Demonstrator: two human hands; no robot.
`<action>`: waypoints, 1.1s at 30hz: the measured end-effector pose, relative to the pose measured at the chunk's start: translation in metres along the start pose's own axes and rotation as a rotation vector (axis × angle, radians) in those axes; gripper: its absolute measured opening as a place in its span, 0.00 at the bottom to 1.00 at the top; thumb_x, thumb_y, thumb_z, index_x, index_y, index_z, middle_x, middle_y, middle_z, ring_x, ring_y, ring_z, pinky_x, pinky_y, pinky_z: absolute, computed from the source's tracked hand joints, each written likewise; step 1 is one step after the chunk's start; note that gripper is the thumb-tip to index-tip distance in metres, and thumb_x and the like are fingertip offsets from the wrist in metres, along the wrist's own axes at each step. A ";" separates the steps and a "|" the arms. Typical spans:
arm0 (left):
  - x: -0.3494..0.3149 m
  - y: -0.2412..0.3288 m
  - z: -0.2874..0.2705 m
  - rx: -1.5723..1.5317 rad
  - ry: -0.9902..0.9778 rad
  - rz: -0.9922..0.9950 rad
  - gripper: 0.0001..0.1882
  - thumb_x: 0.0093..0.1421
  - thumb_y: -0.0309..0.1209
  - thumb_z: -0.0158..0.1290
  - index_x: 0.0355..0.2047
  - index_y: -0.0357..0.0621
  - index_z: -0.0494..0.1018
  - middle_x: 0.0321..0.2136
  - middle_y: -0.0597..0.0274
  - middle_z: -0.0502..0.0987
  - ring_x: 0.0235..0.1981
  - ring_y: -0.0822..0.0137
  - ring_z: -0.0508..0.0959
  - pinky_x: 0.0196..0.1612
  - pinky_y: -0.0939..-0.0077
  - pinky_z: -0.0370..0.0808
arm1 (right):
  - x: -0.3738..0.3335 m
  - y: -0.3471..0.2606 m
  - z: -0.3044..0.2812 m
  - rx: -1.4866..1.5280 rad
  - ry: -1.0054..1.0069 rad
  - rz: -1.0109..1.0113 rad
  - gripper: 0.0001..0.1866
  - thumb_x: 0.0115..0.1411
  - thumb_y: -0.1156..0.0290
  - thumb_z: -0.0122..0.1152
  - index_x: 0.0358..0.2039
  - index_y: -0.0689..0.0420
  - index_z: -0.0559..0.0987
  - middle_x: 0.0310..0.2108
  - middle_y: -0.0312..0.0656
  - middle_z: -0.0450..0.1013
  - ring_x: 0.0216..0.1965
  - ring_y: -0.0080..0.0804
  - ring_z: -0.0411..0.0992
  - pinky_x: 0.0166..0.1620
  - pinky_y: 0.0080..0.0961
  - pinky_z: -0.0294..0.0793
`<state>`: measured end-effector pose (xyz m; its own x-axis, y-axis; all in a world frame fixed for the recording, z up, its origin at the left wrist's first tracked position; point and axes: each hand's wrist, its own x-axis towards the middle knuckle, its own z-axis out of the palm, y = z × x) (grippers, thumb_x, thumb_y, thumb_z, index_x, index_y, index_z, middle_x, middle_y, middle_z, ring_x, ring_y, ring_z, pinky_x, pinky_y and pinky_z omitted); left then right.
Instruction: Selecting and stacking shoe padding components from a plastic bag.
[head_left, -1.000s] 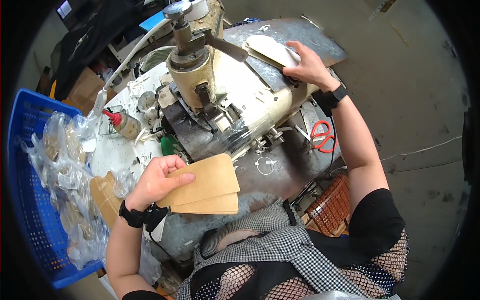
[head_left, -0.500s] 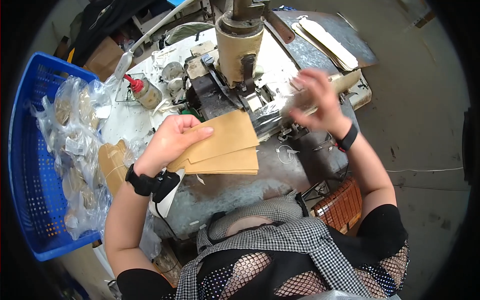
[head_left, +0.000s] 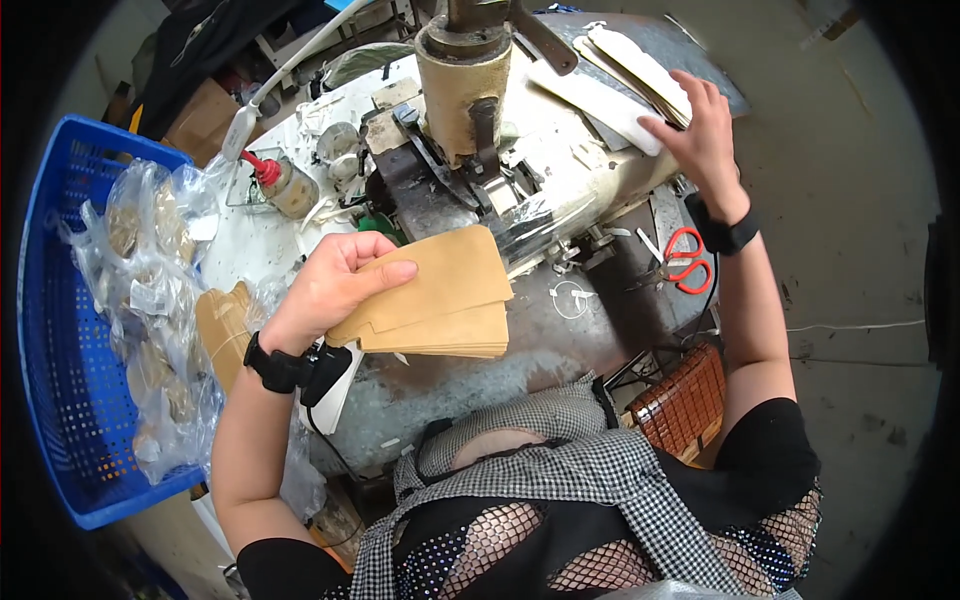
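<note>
My left hand point(head_left: 345, 285) grips a fanned stack of tan flat pieces point(head_left: 435, 285), thumb on top and fingers underneath. The pieces have rounded corners and a notch near the wrist; they hang over the metal work surface in front of the sewing machine point(head_left: 465, 95). At the far right, my right hand point(head_left: 700, 140) is open, its thumb and fingers spread apart. The thumb tip is at the near end of a long white strip point(head_left: 595, 105), and the fingers reach the edge of a pile of cream strips point(head_left: 640, 70). Whether they touch is unclear.
A blue plastic crate point(head_left: 90, 500) with several clear bags stands left. Beside it lies a tied tan bundle point(head_left: 225, 325). A red-capped bottle point(head_left: 290, 190) sits behind my left hand. Red-handled scissors point(head_left: 688, 262) lie near my right wrist. A brown woven-pattern bag point(head_left: 680, 395) is below.
My right hand has moved right and away from me, from the machine's arm to the pile. A white strip now lies apart from the pile. The scissors have come into sight. My left hand still holds the stack.
</note>
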<state>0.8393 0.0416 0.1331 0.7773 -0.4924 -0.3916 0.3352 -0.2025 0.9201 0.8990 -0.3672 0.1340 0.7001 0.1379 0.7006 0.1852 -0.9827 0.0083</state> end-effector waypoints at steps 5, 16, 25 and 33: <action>0.012 -0.007 0.004 0.012 0.035 -0.004 0.12 0.56 0.33 0.58 0.32 0.35 0.74 0.26 0.66 0.78 0.25 0.81 0.75 0.29 0.87 0.71 | -0.042 -0.087 -0.005 0.608 -0.282 -0.405 0.29 0.39 0.70 0.70 0.46 0.54 0.74 0.46 0.44 0.68 0.47 0.43 0.66 0.52 0.35 0.66; 0.000 -0.007 -0.004 -0.036 0.007 -0.001 0.12 0.56 0.31 0.59 0.34 0.34 0.74 0.28 0.64 0.78 0.27 0.80 0.75 0.32 0.86 0.72 | 0.005 -0.001 -0.002 0.093 -0.165 -0.023 0.22 0.46 0.67 0.68 0.43 0.57 0.76 0.39 0.43 0.73 0.42 0.36 0.70 0.45 0.32 0.68; 0.007 -0.003 0.008 -0.022 -0.009 0.018 0.12 0.55 0.31 0.59 0.33 0.35 0.73 0.27 0.65 0.78 0.27 0.81 0.75 0.31 0.86 0.72 | -0.018 -0.068 -0.017 0.779 -0.401 -0.258 0.17 0.40 0.82 0.62 0.34 0.54 0.81 0.34 0.38 0.74 0.42 0.39 0.70 0.48 0.34 0.68; 0.000 -0.007 -0.005 -0.034 0.008 0.004 0.12 0.55 0.30 0.59 0.35 0.34 0.73 0.29 0.65 0.78 0.27 0.80 0.75 0.32 0.86 0.72 | 0.004 -0.007 -0.007 0.200 -0.143 -0.022 0.29 0.42 0.65 0.72 0.46 0.57 0.74 0.41 0.46 0.72 0.45 0.40 0.69 0.47 0.35 0.68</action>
<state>0.8399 0.0472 0.1270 0.7826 -0.4866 -0.3883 0.3501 -0.1716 0.9208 0.8955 -0.3603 0.1417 0.7821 0.1891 0.5938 0.3244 -0.9371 -0.1288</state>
